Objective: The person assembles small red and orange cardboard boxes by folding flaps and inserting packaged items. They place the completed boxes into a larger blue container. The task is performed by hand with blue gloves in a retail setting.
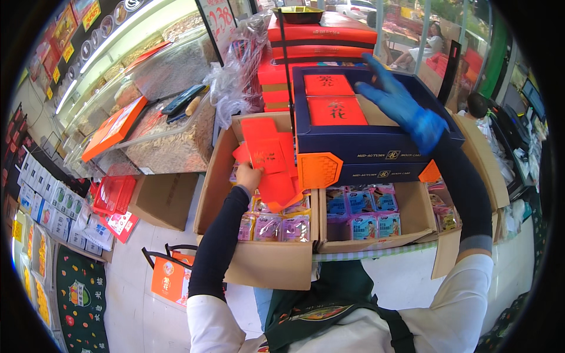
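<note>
My bare left hand grips the edge of a red flattened card carton with dark lettering. More red card pieces lie under and around it, over the left cardboard box. In a blue glove, my right hand has its fingers spread above the dark blue gift box. Two small red boxes sit in the left part of that gift box; brown card shows beside them. Orange flaps stick out at its front corners. Whether the glove touches anything is hard to tell.
Cardboard boxes hold small wrapped packs under the gift box. Red gift boxes are stacked behind, next to clear plastic bags. Bulk food bins stand at left, with a phone on top. An orange gift bag stands on the floor.
</note>
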Action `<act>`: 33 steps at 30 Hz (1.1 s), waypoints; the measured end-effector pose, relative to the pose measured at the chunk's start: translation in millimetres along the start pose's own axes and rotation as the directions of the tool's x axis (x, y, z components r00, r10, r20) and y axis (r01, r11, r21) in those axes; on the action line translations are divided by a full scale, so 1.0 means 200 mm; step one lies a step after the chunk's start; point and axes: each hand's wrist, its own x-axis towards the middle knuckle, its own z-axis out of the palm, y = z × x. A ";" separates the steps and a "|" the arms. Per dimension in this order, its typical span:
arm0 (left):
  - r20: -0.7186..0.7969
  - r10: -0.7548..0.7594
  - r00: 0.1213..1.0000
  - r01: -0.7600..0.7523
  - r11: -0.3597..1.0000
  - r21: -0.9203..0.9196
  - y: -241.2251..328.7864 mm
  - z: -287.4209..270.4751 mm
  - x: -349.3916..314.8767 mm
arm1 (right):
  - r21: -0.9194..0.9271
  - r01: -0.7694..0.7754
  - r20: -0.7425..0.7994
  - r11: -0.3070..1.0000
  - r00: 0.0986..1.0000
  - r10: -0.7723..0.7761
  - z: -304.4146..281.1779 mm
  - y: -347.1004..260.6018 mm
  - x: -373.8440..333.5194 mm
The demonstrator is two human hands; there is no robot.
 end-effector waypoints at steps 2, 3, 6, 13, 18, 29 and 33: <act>-0.156 0.296 0.942 -0.275 0.951 0.144 0.38 -0.04 -0.21 | 0.009 0.195 -0.138 0.981 0.972 -0.192 -0.06 -0.11 -0.21; -0.192 0.313 0.930 -0.288 0.946 0.148 0.42 -0.16 -0.28 | 0.044 0.266 -0.070 0.963 0.962 -0.263 -0.02 -0.18 -0.30; -0.212 0.421 0.882 -0.467 0.724 -0.508 0.68 -0.31 -0.79 | 0.169 0.294 0.170 0.941 0.931 -0.322 0.07 -0.33 -0.58; -0.226 0.429 0.874 -0.485 0.754 -0.444 0.64 -0.26 -1.72 | 0.803 -0.199 0.234 0.561 0.972 0.010 0.55 -0.64 -0.91; 0.245 0.267 0.932 0.045 0.585 -0.810 0.59 -0.35 -1.98 | 0.759 -0.356 0.416 0.545 0.909 0.014 0.55 -0.68 -1.18; 0.336 0.739 0.584 -0.580 0.669 -0.465 0.82 -0.19 -1.83 | 0.856 -0.403 0.453 0.323 0.886 -0.095 0.44 -0.52 -1.48; 0.224 0.869 0.442 -0.677 0.486 -0.552 0.91 -0.17 -1.86 | 0.798 -0.439 0.456 0.414 0.888 0.061 0.42 -0.53 -1.49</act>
